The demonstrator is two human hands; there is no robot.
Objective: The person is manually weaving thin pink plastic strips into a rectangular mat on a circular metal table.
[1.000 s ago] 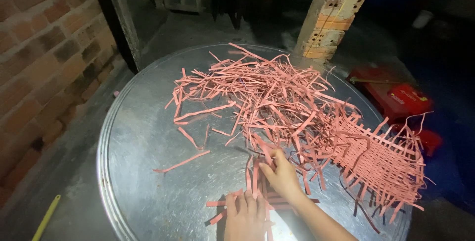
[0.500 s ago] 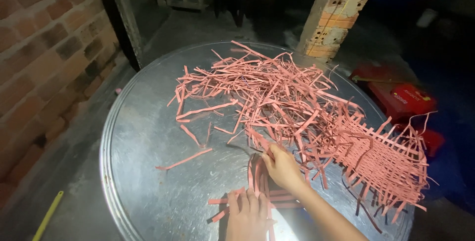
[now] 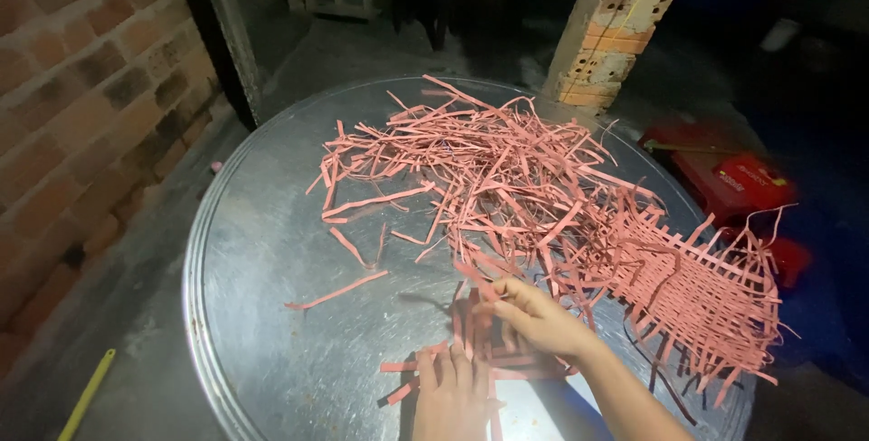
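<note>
Round metal tray (image 3: pixel 262 251), shiny with a ridged rim, holds a loose pile of thin flat pink strips (image 3: pixel 489 169). Woven pink mat (image 3: pixel 701 292), open lattice with frayed ends, sits at the tray's right edge. Left hand (image 3: pixel 450 396) lies palm down, fingers flat and spread, pressing a small crossed set of strips (image 3: pixel 471 346) near the front edge. Right hand (image 3: pixel 539 319) reaches in from the right, fingertips pinching one strip just above that set.

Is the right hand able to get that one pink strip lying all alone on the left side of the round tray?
Probably yes. The lone pink strip lies flat on bare metal of the tray, with nothing on top of it. The right hand would only cross open tray, above the left hand, which presses other strips down.
</note>
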